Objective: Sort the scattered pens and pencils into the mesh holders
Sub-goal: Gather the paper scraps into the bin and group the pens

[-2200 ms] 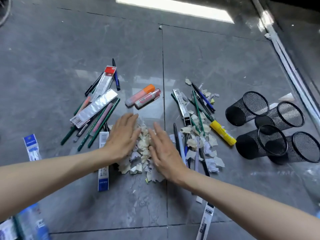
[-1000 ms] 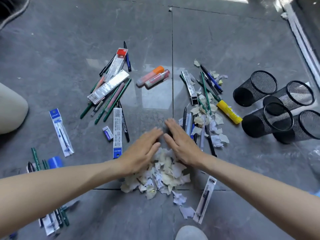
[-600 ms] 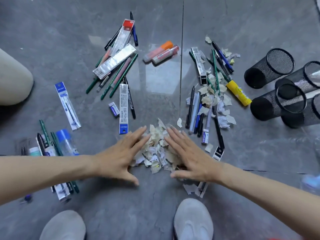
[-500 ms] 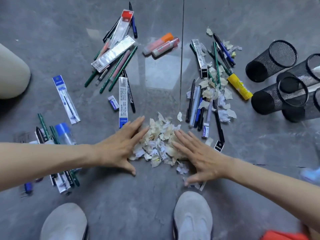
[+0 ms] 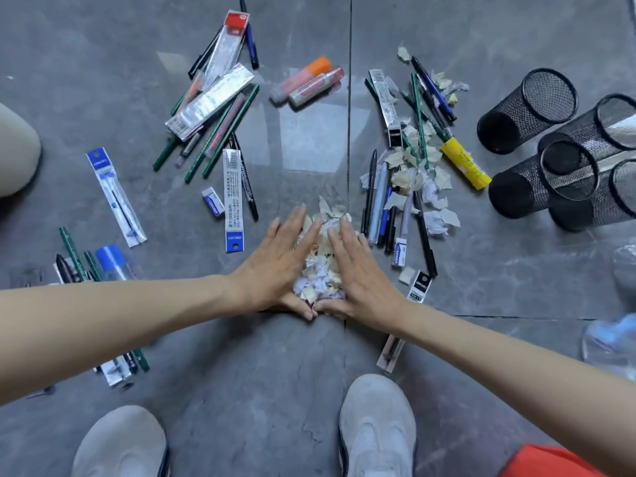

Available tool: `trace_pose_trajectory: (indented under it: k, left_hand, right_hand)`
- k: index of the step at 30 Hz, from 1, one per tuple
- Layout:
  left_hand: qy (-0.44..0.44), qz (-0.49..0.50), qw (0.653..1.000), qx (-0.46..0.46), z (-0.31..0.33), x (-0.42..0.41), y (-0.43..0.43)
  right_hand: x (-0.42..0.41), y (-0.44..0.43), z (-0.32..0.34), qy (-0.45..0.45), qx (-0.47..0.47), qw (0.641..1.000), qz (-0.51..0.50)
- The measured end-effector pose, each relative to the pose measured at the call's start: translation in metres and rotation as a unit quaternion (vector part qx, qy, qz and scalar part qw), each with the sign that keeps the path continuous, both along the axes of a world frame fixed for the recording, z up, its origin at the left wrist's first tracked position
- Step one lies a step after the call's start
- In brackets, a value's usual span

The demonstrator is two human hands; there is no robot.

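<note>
Pens and pencils (image 5: 378, 201) lie scattered on the gray floor (image 5: 292, 373) while both hands cup a pile of paper.

I see both hands flat with straight fingers, gripping nothing. My left hand (image 5: 275, 266) and right hand (image 5: 361, 273) press against the 2 sides of a small heap of paper scraps (image 5: 321, 266), and the 2 thumbs almost meet at the near end. 1 bunch of pens lies just to the right of the right hand, mixed with more scraps. Green pencils (image 5: 223, 132) and long shiny packs (image 5: 213, 98) lie farther off, up and to the left. The 4 black mesh holders (image 5: 523, 187) lie on their sides at the far right, close together and well apart from the hands. A yellow glue stick (image 5: 464, 163) lies between the pens and the holders. 2 gray shoes (image 5: 378, 428) stand near the bottom edge.
</note>
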State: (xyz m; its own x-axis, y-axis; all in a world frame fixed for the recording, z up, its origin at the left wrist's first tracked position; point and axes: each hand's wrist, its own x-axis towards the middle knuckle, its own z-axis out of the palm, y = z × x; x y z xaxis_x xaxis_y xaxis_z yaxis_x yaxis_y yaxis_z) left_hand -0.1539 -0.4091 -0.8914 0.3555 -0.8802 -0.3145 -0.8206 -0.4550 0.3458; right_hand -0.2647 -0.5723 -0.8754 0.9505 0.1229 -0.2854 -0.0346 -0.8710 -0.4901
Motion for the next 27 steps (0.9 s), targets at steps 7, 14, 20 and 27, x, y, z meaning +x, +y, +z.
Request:
trace_pose_trajectory:
  k: [7,14,20,27]
  left_hand:
    - [0.026,0.026,0.996,-0.078,0.004,-0.014,-0.019]
    - [0.198,0.207,0.928,-0.238,0.006,-0.024,-0.048]
    - [0.210,0.306,0.879,-0.300,0.042,-0.010,-0.061]
    - [0.239,0.354,0.850,-0.308,0.123,0.049,-0.040]
  right_hand:
    - [0.002,0.013,-0.001,-0.041,0.140,0.983,-0.109]
    - [0.030,0.047,0.014,-0.059,0.321,0.816,-0.478]
    - [0.068,0.044,0.055,-0.031,0.444,0.658,-0.607]
    - [0.131,0.051,0.129,0.045,0.713,0.439,-0.546]
